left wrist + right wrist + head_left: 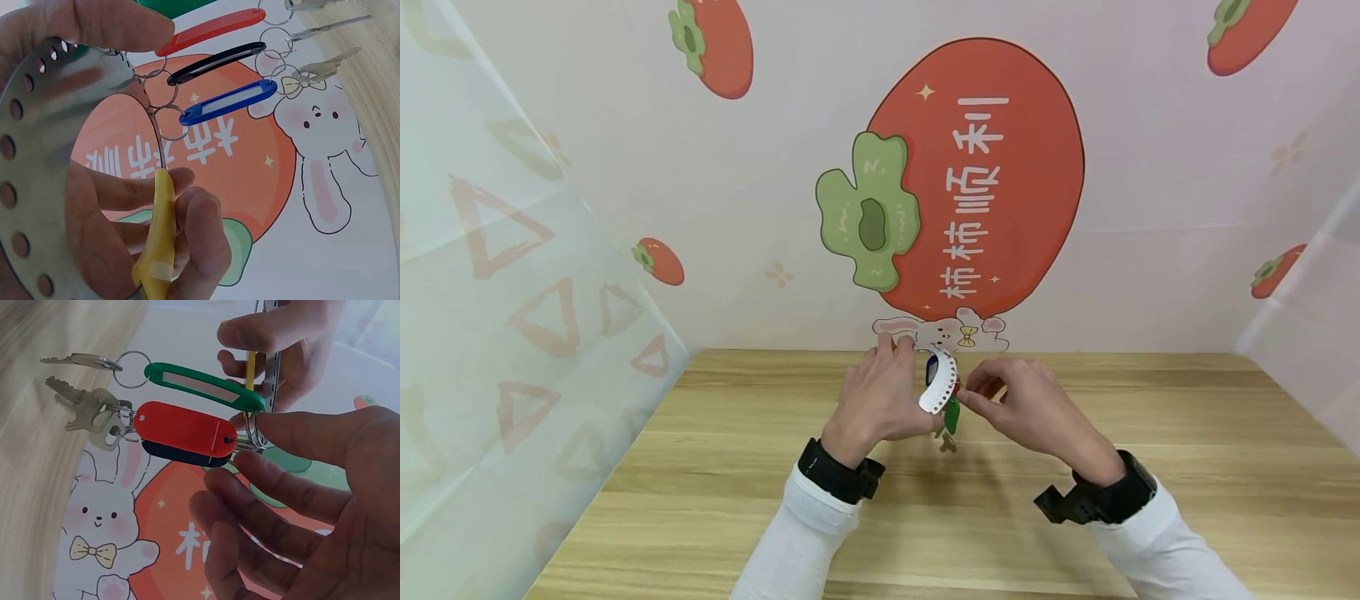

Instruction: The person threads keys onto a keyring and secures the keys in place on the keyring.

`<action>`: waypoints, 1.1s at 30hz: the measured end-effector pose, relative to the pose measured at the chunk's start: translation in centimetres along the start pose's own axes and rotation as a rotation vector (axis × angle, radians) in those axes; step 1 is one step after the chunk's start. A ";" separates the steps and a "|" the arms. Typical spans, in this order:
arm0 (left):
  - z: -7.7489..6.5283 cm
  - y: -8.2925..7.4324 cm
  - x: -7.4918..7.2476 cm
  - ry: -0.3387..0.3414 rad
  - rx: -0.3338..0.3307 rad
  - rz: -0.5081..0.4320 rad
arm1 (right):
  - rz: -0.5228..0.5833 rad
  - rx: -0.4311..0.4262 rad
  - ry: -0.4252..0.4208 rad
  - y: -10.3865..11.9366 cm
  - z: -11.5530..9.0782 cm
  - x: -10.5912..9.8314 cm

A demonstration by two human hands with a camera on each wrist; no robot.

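My left hand [880,396] grips a curved metal plate [39,150] with a row of holes along its rim. A yellow tag [159,240] lies among its fingers. Red [215,30], black [219,61] and blue [231,103] key tags hang by split rings at the plate's edge, each with a key at its far end. My right hand [1037,408] pinches a split ring [252,432] between thumb and forefinger, right at the plate. That ring joins the green key tag [203,387], whose own key [84,360] hangs from its other end.
Below the hands spreads a wood-grain tabletop [722,508]. Behind it stands a pale backdrop [1150,283] printed with a large persimmon [1030,183] and a rabbit. A white sheet with triangle prints [512,325] borders the left side. Black straps circle both wrists.
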State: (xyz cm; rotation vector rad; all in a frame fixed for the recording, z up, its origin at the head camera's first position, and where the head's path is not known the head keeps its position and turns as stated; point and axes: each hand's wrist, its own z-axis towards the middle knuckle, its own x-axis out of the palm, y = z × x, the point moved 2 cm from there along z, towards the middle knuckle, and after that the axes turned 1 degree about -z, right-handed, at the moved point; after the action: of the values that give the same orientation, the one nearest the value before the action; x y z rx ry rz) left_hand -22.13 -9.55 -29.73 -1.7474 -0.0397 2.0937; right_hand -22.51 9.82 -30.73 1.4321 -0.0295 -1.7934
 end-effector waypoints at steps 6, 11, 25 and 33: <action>0.0 -0.1 0.0 -0.003 0.006 0.010 | 0.041 -0.004 0.030 -0.2 0.0 -0.2; 0.0 -0.1 0.1 -0.008 0.013 0.011 | 0.080 -0.005 0.061 -0.2 0.0 -0.5; -0.1 -0.2 0.0 0.003 0.009 0.003 | 0.090 -0.029 0.075 -0.2 0.1 -0.7; -0.1 -0.3 0.0 0.008 0.014 0.009 | 0.104 -0.016 0.087 -0.3 0.1 -0.5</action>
State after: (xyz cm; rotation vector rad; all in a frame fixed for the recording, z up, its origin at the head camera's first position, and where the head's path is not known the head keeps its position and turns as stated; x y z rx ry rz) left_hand -21.95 -9.32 -29.66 -1.7512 -0.0142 2.0880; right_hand -22.74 10.28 -30.45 1.4691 -0.0439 -1.6422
